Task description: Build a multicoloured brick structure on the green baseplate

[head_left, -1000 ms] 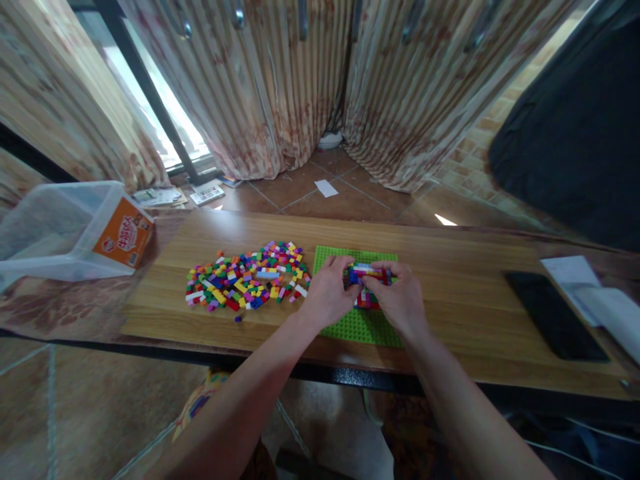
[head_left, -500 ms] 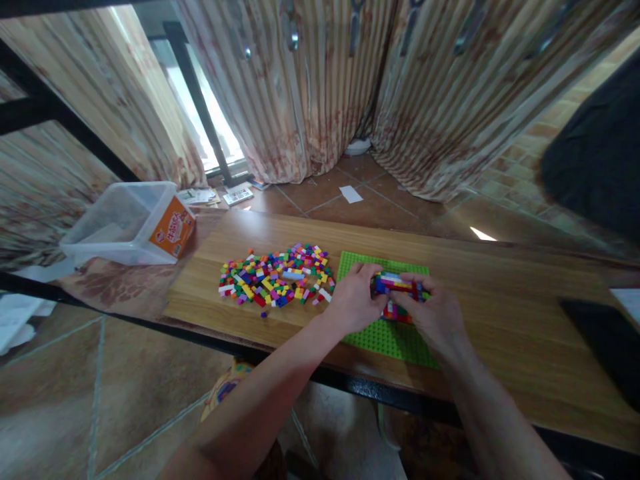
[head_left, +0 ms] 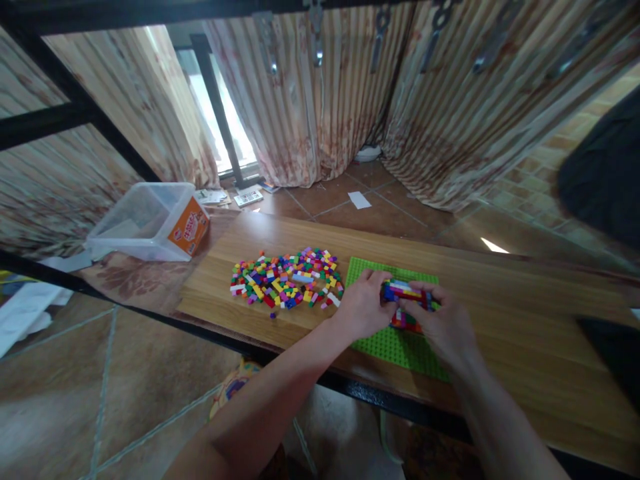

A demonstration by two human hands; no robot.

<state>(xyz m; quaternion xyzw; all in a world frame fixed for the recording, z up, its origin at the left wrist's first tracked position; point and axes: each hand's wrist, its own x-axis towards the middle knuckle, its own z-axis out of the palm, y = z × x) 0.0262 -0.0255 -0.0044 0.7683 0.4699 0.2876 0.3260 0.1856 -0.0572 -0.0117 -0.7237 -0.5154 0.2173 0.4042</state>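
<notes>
A multicoloured structure of toy building bricks (head_left: 404,293) stands over the green studded baseplate (head_left: 400,350). My left hand (head_left: 367,303) is closed on the structure's left end, fingers at the back and thumb in front. From the right, my right hand (head_left: 440,317) grips the other end between thumb and fingers. Both hands cover parts of the bricks, so whether a loose brick is also in the fingers cannot be made out. Left of the baseplate, a spread of loose bricks (head_left: 285,283) in many colours lies on the wooden tabletop (head_left: 300,233).
A clear plastic box (head_left: 145,223) with an orange label stands at the table's left end. On the right lies a dark flat object (head_left: 613,353). A black frame bar (head_left: 120,150) rises at the left, and striped curtains (head_left: 330,107) hang behind.
The camera view has shifted, so everything sits slightly further right and lower. Both hands stay on the brick structure, with little visible change in their grip.
</notes>
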